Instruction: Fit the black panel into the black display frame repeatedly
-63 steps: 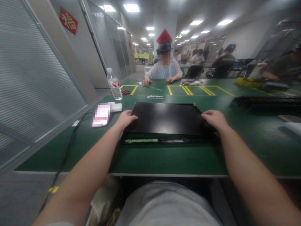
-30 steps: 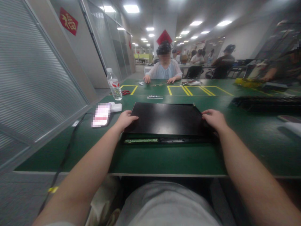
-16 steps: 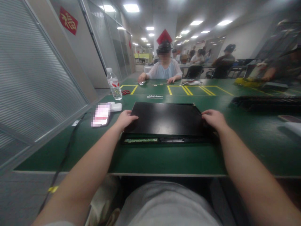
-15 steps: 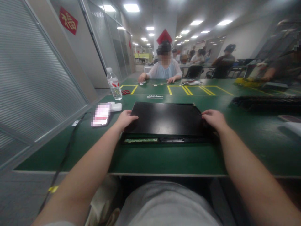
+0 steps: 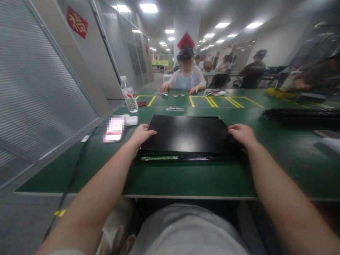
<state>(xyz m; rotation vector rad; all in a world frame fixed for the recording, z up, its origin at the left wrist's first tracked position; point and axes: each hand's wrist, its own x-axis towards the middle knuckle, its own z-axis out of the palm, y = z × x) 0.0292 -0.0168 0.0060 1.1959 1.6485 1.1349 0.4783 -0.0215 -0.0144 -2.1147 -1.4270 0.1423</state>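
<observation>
Coverage partial, near side bare

Green table (image 5: 191,182) spans the lower half of the view. At centre lies a dark housing (image 5: 195,158), mostly hidden under the black panel (image 5: 186,134). Your left hand (image 5: 141,135) and right hand (image 5: 242,134) grip the panel's side edges. Just below, a green circuit board (image 5: 159,158) shows uncovered; fastening cannot be judged.

We are holding a black panel (image 5: 187,134) between left hand (image 5: 140,135) and right hand (image 5: 242,134), green strip (image 5: 159,158) showing along its near edge, bottle (image 5: 129,96) standing beyond a phone (image 5: 114,129), person (image 5: 187,78) sitting opposite
</observation>
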